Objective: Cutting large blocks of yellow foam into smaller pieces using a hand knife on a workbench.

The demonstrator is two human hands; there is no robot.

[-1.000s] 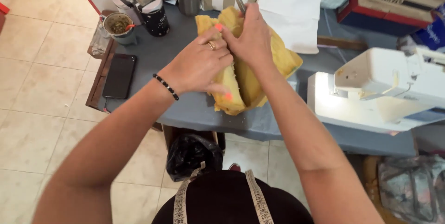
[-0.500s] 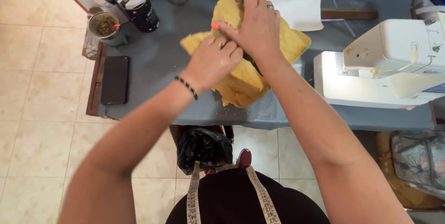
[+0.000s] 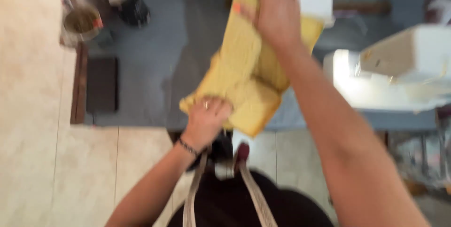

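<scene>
Both hands — left hand (image 3: 206, 119), right hand (image 3: 278, 18) — on yellow cloth (image 3: 244, 76)

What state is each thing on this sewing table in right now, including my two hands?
Yellow fabric: folded, stretched lengthwise on the grey table.
Left hand: gripping the fabric's near end.
Right hand: pressing its far end.
Sewing machine: lit, unused.
Phone: flat, screen dark.
Cup: upright, open-topped.

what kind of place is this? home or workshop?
Probably a home sewing corner or small tailoring workshop. A white sewing machine sits on the grey worktable, both hands press on folded yellow fabric, and the floor is beige tile. The frame is blurred, so it's hedged.
</scene>
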